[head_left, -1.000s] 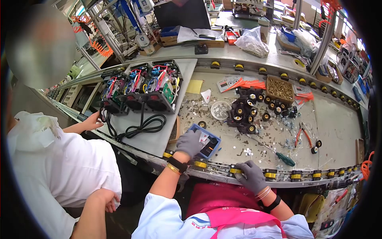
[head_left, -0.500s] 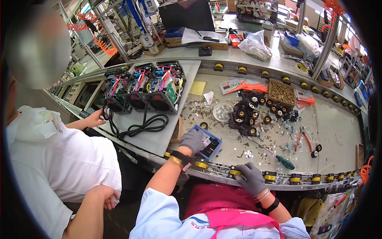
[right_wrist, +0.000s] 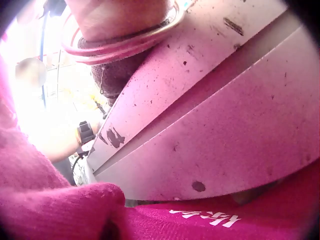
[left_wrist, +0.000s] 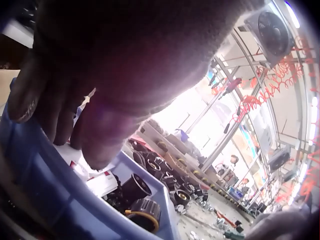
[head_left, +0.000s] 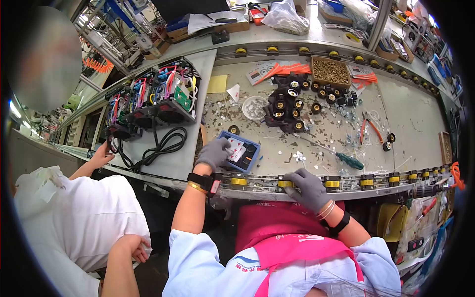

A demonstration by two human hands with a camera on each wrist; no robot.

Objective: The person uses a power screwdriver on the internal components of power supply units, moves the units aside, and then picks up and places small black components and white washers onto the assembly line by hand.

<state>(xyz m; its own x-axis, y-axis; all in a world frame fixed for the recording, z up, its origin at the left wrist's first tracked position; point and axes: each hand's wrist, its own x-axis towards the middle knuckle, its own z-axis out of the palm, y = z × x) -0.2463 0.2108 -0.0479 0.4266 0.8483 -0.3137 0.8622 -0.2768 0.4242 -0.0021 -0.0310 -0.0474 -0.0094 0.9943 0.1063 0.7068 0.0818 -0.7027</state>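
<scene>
The left hand (head_left: 213, 152), in a grey glove, reaches over the left side of a blue bin (head_left: 256, 159). Its fingertips touch white labels (head_left: 236, 150) with red triangles, beside black knobs. In the left wrist view the fingers of the left hand (left_wrist: 95, 95) point down into the bin (left_wrist: 172, 215), near a black knob (left_wrist: 145, 215); whether they pinch a label is hidden. The gloved right hand (head_left: 309, 190) rests on the front roller rail (head_left: 346, 190), fingers loosely bent and holding nothing. The right wrist view shows only part of its dark glove (right_wrist: 117, 75).
Black knobs (head_left: 287, 106) are heaped mid-table near a box of brass parts (head_left: 330, 72) and a round dish (head_left: 255, 108). A screwdriver (head_left: 350, 161) and pliers (head_left: 371, 129) lie at the right. Wired units (head_left: 166, 101) and another person (head_left: 84, 218) are at the left.
The head view has shifted, so the table appears higher and further left. The left hand has drawn back toward the bin's left side, uncovering more labels. The right hand stays on the rail.
</scene>
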